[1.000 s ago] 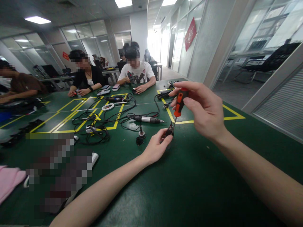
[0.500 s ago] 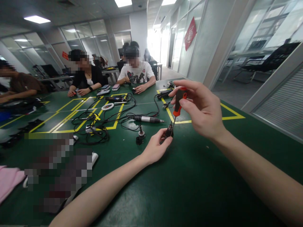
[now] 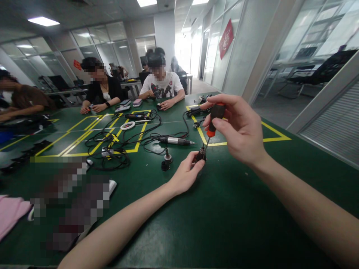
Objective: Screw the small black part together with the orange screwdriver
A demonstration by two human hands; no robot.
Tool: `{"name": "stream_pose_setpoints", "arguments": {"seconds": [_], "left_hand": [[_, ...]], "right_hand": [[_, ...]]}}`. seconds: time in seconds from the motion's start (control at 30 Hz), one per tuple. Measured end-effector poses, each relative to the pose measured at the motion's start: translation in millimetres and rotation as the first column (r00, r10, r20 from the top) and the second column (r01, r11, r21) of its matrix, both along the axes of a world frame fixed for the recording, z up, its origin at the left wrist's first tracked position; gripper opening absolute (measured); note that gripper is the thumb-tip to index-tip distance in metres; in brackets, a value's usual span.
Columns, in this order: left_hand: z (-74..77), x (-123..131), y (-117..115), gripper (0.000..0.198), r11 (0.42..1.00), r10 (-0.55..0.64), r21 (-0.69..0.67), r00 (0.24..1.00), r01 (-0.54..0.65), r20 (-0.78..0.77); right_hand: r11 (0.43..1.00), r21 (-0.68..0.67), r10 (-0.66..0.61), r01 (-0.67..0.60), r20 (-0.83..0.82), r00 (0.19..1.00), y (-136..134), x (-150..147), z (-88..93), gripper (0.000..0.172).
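Observation:
My right hand (image 3: 235, 130) grips a screwdriver (image 3: 216, 117) with a black and orange handle. Its thin shaft points down and meets the side of a small dark cylindrical part (image 3: 201, 153) with a metal tip. That part is pinched in my left hand (image 3: 186, 172), upright at the table surface; where exactly the blade sits on it is too small to tell. Just left of my left hand stand a metal part with a round base and stem (image 3: 167, 156) and a small black cap (image 3: 165, 166). Behind them lies a pen-shaped rotary tool (image 3: 175, 141), silver and black, with a cable.
Yellow tape (image 3: 276, 138) marks areas on the green table (image 3: 238, 224). Black cables (image 3: 117, 158) and a white ring (image 3: 127, 125) lie left of centre. Two blurred-out flat objects and a pink cloth (image 3: 12, 215) are at the near left. Several co-workers sit across the table.
The screwdriver handle has turned in my right hand's fingers and shifted very slightly right. My left hand and the dark part stay in place.

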State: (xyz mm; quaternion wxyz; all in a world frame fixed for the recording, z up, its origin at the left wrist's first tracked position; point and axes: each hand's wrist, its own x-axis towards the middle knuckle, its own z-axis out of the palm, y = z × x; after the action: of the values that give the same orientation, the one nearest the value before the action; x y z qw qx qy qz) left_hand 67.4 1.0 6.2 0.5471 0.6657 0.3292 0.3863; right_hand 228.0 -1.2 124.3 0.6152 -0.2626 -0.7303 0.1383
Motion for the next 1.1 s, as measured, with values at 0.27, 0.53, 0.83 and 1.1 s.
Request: {"name": "stream_pose_setpoints", "arguments": {"seconds": [0.27, 0.53, 0.83, 1.1], "left_hand": [[-4.0, -3.1, 0.3, 0.036, 0.999, -0.048, -0.001, 0.999, 0.048, 0.008], [-11.1, -3.4, 3.5, 0.039, 0.998, -0.033, 0.047, 0.999, 0.033, 0.010], [-9.9, -1.6, 6.9, 0.032, 0.990, 0.083, 0.110, 0.996, -0.085, 0.018], [-12.5, -2.2, 11.2, 0.032, 0.993, 0.121, 0.001, 0.991, -0.121, 0.063]], "right_hand": [[0.999, 0.041, -0.018, 0.019, -0.029, 0.999, 0.4, 0.7, 0.7, 0.031], [0.999, 0.029, -0.023, 0.026, -0.092, 0.996, -0.9, 0.2, 5.4, 0.023], [0.953, -0.197, 0.053, 0.230, 0.855, 0.515, 6.1, 18.5, 13.4, 0.002], [0.926, -0.105, 0.004, 0.363, 0.963, 0.269, 11.5, 6.0, 5.3, 0.017]]}}
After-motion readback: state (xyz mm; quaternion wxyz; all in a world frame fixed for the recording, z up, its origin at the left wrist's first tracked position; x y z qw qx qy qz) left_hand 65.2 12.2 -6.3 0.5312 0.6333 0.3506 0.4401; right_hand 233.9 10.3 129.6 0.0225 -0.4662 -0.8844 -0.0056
